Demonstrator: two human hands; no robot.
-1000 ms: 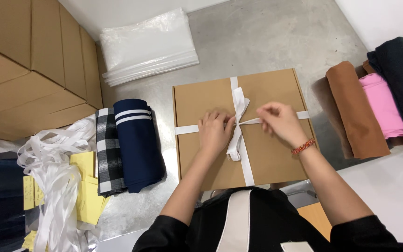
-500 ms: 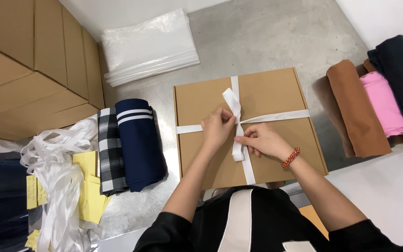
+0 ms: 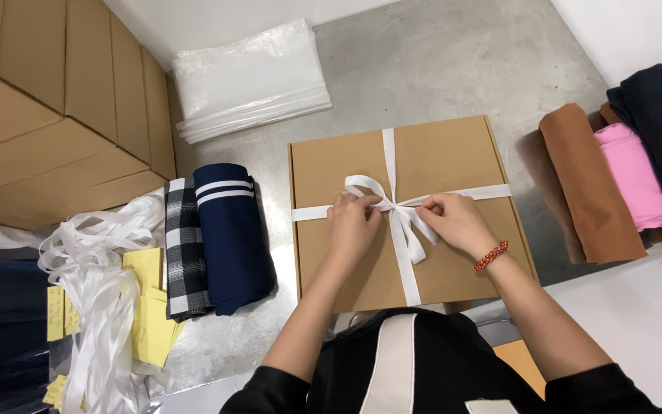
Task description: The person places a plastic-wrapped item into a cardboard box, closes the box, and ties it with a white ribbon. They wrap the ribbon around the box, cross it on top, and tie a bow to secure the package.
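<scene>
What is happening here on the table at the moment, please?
A person is tying a white ribbon around a flat brown cardboard box on a grey table. The left hand pinches one loop and the right hand grips the other side at the knot. Folded cloths lie on either side.

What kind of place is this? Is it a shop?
Probably a packing area for clothing orders. Both hands tie a white ribbon on a flat cardboard box, with folded garments, a stack of clear plastic bags and more cardboard boxes around.
</scene>
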